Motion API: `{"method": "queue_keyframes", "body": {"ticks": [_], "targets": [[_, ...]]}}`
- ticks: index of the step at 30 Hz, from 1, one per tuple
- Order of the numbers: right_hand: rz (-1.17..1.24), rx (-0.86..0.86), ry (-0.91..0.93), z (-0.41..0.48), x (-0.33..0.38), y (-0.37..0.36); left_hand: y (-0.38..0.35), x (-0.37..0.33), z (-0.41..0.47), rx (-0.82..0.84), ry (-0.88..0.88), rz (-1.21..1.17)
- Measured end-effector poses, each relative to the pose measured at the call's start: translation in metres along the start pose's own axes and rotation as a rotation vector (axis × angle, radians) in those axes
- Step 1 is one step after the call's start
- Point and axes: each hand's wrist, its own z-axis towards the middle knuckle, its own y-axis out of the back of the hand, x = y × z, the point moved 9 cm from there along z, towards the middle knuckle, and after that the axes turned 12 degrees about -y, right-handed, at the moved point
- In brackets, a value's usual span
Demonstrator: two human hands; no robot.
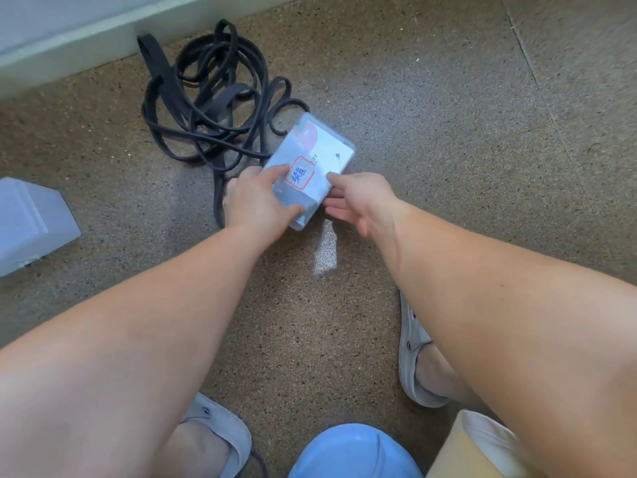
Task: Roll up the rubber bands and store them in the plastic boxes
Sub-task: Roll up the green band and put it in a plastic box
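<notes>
Left hand grips the near end of the clear plastic box, forefinger across the labelled lid, thumb at the near corner. Right hand loose, fingers fairly straight, forefinger tip touching the box's right edge. Box sits on the speckled floor, tilted diagonally. Black rubber bands in a tangled heap just behind and left of it, one strand running under the left hand. Second translucent box well apart at left. Person crouched, pale shoe below.

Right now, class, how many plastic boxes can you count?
2: a labelled clear box held at centre; a frosted box on the floor, far left. Others may be unseen.
</notes>
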Motion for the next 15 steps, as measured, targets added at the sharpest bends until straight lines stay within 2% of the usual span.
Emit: {"method": "queue_keyframes", "body": {"ticks": [6,10,15], "targets": [[-0.055,-0.188,0.058,0.008,0.010,0.009,0.001,0.000,0.000,0.006,0.018,0.041],[-0.059,-0.235,0.084,0.009,0.009,0.010,0.004,0.000,0.004,0.048,0.051,0.102],[0.032,-0.208,0.065,0.009,0.006,0.007,-0.005,-0.005,0.009,0.089,0.040,0.112]]}}
